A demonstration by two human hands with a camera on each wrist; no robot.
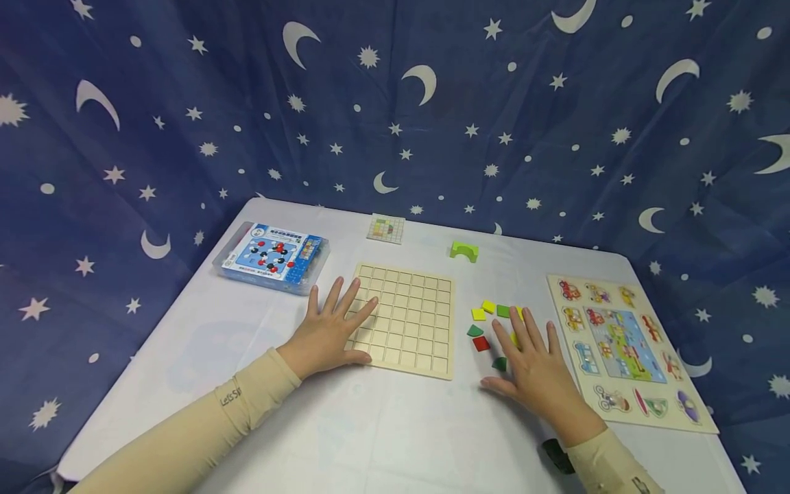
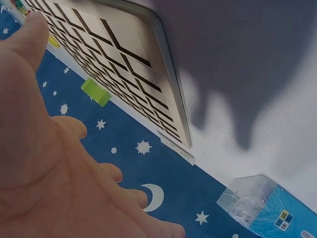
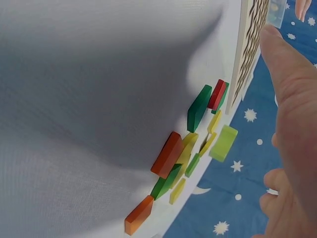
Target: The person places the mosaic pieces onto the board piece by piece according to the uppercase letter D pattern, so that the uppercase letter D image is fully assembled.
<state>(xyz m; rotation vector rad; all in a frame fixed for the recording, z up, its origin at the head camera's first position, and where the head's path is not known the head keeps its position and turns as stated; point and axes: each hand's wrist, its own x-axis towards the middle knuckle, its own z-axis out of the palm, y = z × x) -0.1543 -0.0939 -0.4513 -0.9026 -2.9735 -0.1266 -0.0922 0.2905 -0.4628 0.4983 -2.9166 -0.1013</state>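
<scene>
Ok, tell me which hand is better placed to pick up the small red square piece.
Probably the right hand: it is spread close beside the small red square piece, while the left hand is farther off, over the left edge of the pale wooden grid board.

Here's the pale wooden board (image 1: 410, 319) — square, lying flat, ruled all over into small cells, with the left hand (image 1: 324, 339) spread over its left side. Just beyond its right edge come the blocks, loosely scattered and lying flat: a pair of yellow squares (image 1: 478, 314), a green square (image 1: 503, 311), a wedge-like green piece (image 1: 474, 331), and a red piece (image 1: 481, 343) just beside it. The right hand (image 1: 535, 370) spreads above the others, partly hiding them — and the right wrist view adds an orange block (image 3: 138, 214) at the cluster's end.
</scene>
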